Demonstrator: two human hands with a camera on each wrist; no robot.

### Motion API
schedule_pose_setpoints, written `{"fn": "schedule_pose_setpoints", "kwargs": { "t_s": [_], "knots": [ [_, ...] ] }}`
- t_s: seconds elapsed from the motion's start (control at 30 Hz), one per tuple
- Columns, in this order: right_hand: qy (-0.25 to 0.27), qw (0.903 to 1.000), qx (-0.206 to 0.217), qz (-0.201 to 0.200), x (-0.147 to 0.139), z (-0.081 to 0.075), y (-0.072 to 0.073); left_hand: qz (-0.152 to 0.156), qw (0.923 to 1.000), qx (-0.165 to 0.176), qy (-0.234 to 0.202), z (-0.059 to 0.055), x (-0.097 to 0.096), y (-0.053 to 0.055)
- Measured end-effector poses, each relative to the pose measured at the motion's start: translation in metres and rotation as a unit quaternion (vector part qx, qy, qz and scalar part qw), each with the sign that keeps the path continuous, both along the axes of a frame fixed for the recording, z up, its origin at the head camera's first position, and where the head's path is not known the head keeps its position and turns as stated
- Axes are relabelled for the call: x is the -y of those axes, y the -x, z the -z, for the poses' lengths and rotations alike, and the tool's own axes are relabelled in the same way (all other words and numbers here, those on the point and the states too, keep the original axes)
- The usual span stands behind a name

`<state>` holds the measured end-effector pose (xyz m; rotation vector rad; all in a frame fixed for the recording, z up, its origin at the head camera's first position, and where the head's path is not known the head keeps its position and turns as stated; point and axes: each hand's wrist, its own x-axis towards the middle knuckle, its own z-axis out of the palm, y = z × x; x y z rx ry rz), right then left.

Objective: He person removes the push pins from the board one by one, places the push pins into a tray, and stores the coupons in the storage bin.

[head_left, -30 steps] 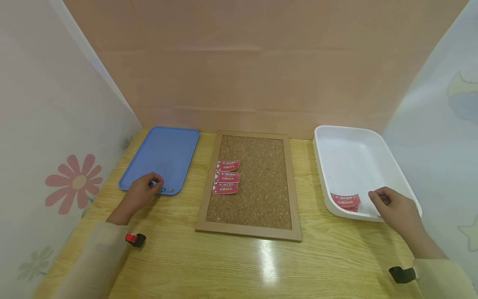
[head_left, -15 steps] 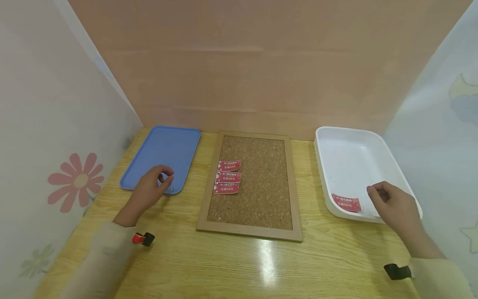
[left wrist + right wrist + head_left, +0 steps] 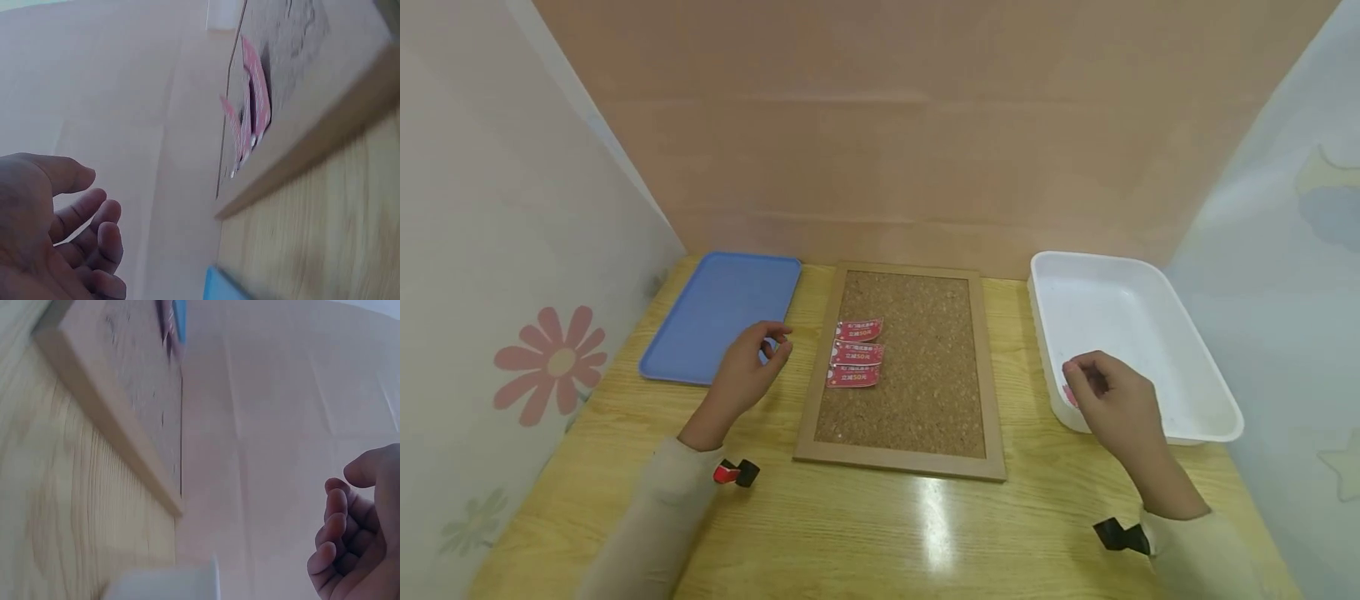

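Observation:
In the head view my left hand (image 3: 748, 367) hovers above the right edge of the blue tray (image 3: 718, 308). Its thumb and index fingertip stand apart, with nothing visible between them; the left wrist view shows loosely bent fingers. My right hand (image 3: 1116, 404) is over the near left corner of the white tray (image 3: 1150, 333). It covers most of a red coupon (image 3: 1070, 394) there. No held thing shows in the right wrist view, where the fingers curl loosely. Between the hands lies a framed corkboard (image 3: 917, 358) with three red coupons (image 3: 856, 355) in a column at its left side.
A wooden table (image 3: 850, 533) bears the trays and the board. The board's raised frame (image 3: 898, 467) edges the cork. A tan backdrop (image 3: 880, 142) rises behind, with pale walls at both sides.
My left hand has moved right and up from the blue tray's near edge, where small metal pins showed. My right hand has moved left across the white tray, over the red coupon.

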<state>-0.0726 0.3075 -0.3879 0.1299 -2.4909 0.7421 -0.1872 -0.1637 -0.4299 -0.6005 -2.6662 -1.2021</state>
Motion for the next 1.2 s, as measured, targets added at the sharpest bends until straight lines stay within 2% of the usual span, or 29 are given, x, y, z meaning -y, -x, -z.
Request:
{"fn": "schedule_pose_setpoints", "kwargs": {
  "t_s": [0.23, 0.43, 0.6, 0.73, 0.97, 1.2],
  "knots": [
    [0.043, 0.9973, 0.032, -0.050, 0.044, 0.022, 0.017, 0.035, 0.9984, 0.045, -0.007, 0.007, -0.033, 0.008],
    [0.087, 0.9880, 0.082, -0.098, 0.078, 0.032, 0.032, 0.037, 0.9969, 0.068, -0.011, 0.018, -0.051, 0.016],
    [0.114, 0.9820, 0.095, -0.117, 0.096, 0.036, 0.040, 0.020, 0.9966, 0.078, -0.017, 0.027, -0.055, 0.015],
    [0.129, 0.9782, 0.106, -0.123, 0.105, 0.039, 0.043, 0.010, 0.9957, 0.089, -0.022, 0.030, -0.055, 0.013],
    [0.147, 0.9732, 0.125, -0.125, 0.118, 0.046, 0.051, 0.017, 0.9955, 0.091, -0.020, 0.036, -0.056, 0.016],
    [0.166, 0.9642, 0.154, -0.139, 0.135, 0.054, 0.059, 0.036, 0.9946, 0.093, -0.028, 0.049, -0.055, 0.022]
  ]
}}
